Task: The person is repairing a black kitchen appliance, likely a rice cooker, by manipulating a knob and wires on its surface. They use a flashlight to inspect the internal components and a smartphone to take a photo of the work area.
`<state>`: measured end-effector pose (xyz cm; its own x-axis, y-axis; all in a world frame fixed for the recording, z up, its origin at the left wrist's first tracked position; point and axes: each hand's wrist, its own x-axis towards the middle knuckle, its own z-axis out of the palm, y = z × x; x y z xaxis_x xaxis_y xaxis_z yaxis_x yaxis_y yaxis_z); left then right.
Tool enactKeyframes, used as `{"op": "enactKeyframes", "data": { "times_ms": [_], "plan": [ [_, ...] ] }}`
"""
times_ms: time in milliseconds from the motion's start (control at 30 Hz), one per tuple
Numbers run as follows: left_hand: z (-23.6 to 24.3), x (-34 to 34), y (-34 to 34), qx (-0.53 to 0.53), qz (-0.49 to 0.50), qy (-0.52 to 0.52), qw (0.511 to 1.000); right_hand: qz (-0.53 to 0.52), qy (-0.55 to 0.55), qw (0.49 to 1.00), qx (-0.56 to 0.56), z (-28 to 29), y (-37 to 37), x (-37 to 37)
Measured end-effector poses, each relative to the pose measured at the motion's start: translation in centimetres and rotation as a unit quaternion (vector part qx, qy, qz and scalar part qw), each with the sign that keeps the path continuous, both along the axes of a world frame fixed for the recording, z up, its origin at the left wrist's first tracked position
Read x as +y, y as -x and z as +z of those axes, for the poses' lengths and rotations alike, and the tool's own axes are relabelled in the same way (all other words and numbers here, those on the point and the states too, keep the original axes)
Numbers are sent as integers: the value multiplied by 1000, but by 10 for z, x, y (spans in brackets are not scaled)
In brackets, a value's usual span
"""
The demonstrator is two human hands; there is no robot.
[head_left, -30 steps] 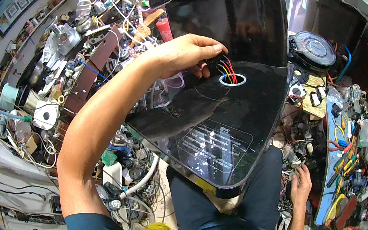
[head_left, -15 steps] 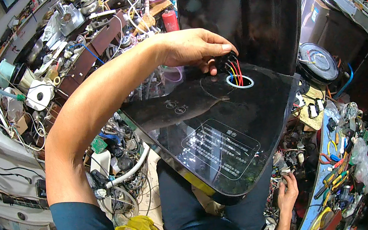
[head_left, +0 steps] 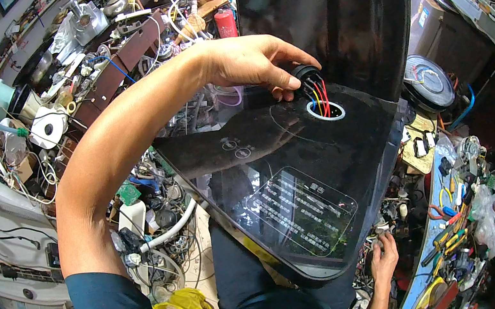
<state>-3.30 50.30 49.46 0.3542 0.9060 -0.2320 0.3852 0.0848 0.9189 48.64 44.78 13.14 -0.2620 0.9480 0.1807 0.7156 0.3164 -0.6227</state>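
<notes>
The left hand [head_left: 255, 62] pinches a round black fitting [head_left: 307, 72] above the white ring [head_left: 334, 119], seemingly a wiring step calling next for gentle slack, while the right hand [head_left: 384, 260] curls loosely, any hold unclear.

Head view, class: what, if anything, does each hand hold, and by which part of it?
The left hand holds the round black wired piece by its outer edge. Whether the right hand holds anything cannot be told.

Left fingers [head_left: 300, 54] gripping black connector [head_left: 306, 73], coloured wires [head_left: 322, 96] beneath
</notes>
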Motion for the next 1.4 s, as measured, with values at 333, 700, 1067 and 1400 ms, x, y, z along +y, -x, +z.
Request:
{"op": "enactKeyframes", "data": {
  "times_ms": [333,700,1067,1400],
  "plan": [
    [-3,4,-1,9,-4,-19,1000,-7,34,999,-18,-17,-10,-3],
    [2,0,-7,23,8,-16,1000,-5,42,999,-24,-17,-3,-4],
    [-1,2,-2,9,-7,-9,1000,-7,52,998,-32,-29,-8,-4],
    [-2,4,3,15,-17,-11,1000,13,47,998,-41,-27,-8,-2]
  ]
}}
